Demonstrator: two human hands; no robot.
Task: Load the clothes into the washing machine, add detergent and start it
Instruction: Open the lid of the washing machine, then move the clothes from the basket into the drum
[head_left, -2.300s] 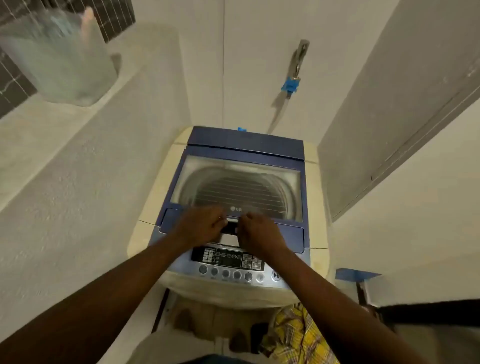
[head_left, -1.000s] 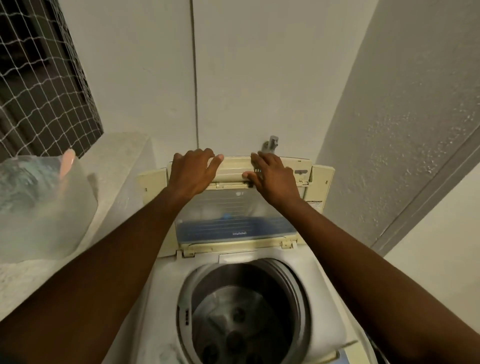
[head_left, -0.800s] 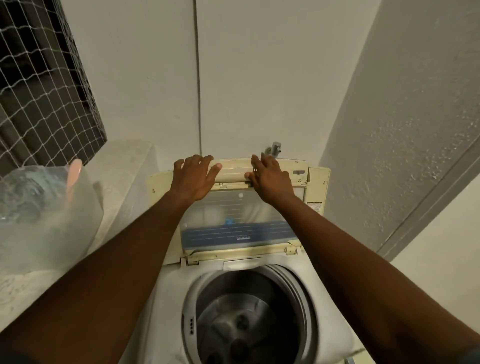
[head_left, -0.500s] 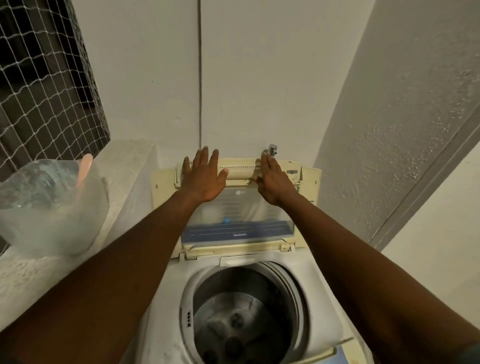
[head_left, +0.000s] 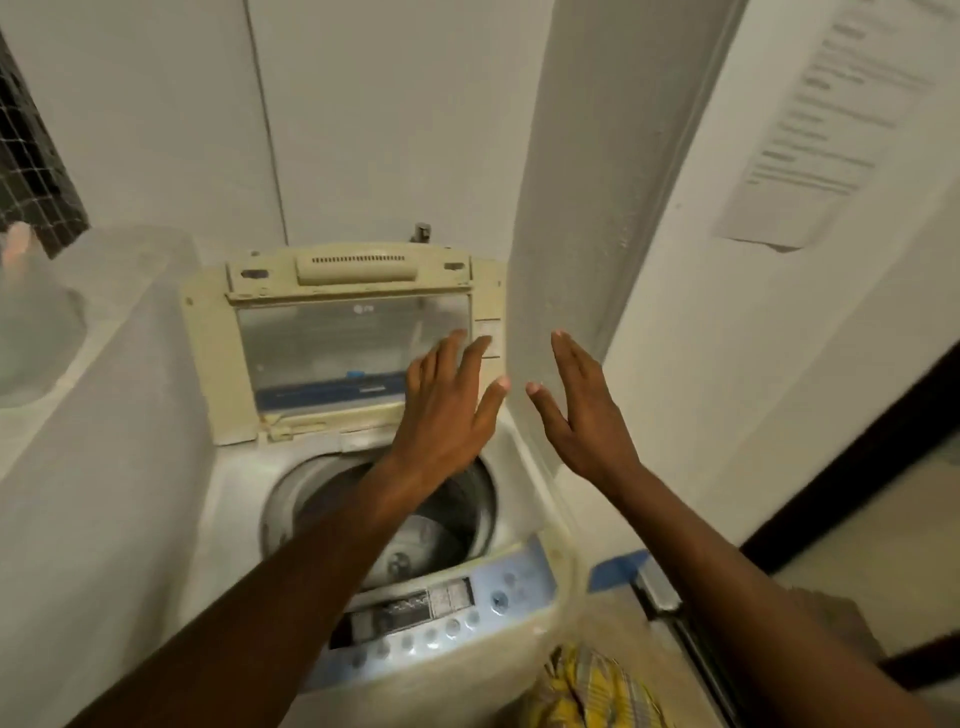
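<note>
The left hand (head_left: 447, 410) and right hand (head_left: 584, 415) are spread flat, holding nothing, in the air by the far right rim of the open drum (head_left: 441, 525). The clothes (head_left: 587, 686) lie low to the right, nearer the right hand, a heap cut off at the frame edge; no detergent can be made out.

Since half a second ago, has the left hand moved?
Yes. The left hand has dropped from the top edge of the lid to its lower right corner.
</note>
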